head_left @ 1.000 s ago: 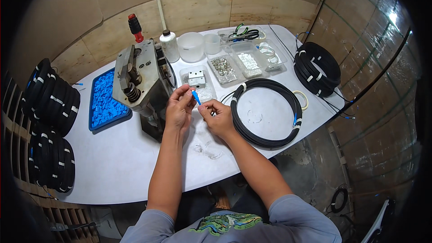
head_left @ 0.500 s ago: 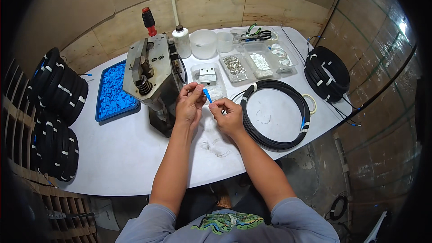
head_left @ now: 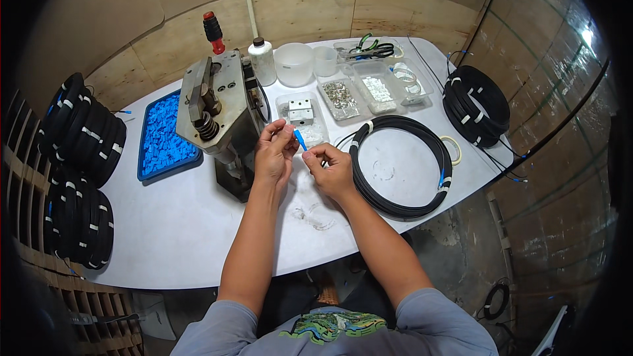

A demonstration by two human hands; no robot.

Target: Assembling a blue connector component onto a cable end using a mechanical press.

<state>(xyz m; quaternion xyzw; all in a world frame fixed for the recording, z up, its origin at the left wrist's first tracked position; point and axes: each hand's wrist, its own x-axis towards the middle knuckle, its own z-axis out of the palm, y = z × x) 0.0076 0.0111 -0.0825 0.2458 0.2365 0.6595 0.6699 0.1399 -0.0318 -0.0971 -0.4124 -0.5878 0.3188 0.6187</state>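
Observation:
My right hand (head_left: 331, 172) pinches the lower end of a slim blue fibre-optic cable connector (head_left: 301, 140), held tilted above the table. My left hand (head_left: 271, 156) is beside the connector's upper end, thumb and fingertips pressed together. What those fingertips hold, if anything, is too small to make out. A black cable coil (head_left: 357, 173) with white tape bands lies right of my right hand, and another blue connector (head_left: 442, 178) shows on its inner side. Behind my hands, a metal block (head_left: 301, 111) sits in a clear plastic tray (head_left: 316, 133).
A metal press (head_left: 227, 125) stands left of my hands, with a tray of blue parts (head_left: 169, 133) beyond it. Bins of metal parts (head_left: 341, 100) and white parts (head_left: 379, 92), a bottle (head_left: 262, 60) and pliers (head_left: 362, 45) are at the back. More cable coils (head_left: 82, 132) flank the table.
The view has shifted slightly. Both hands keep nearly the same pose at the blue connector; nothing has been taken up or let go.

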